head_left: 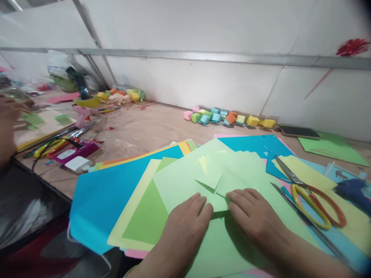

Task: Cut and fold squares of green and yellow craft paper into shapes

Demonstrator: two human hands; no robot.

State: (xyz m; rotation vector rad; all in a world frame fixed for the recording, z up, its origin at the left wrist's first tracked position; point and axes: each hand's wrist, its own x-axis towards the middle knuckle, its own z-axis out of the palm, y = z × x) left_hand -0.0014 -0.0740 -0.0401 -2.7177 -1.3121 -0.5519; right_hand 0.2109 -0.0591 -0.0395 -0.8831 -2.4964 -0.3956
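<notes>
A folded piece of light green paper (218, 205) lies in front of me on a stack of light green sheets (246, 164), with two pointed flaps standing up in its middle. My left hand (189, 216) grips its near left edge with the fingers curled. On the near right, my right hand (253, 212) holds the same edge, its fingertips close to the right flap. My thumbs are mostly hidden beneath. Right of that hand lie scissors with red and yellow handles (311, 202), and beside them a long knife-like blade (307, 220).
Blue sheets (113, 193) spread out to the left. Small folded paper cubes (216, 117) line the wall. Farther left are a pink glue gun (84, 115), a purple device (77, 151) and another person's arm (6, 135). A phone (300, 132) and blue glue gun (352, 191) lie right.
</notes>
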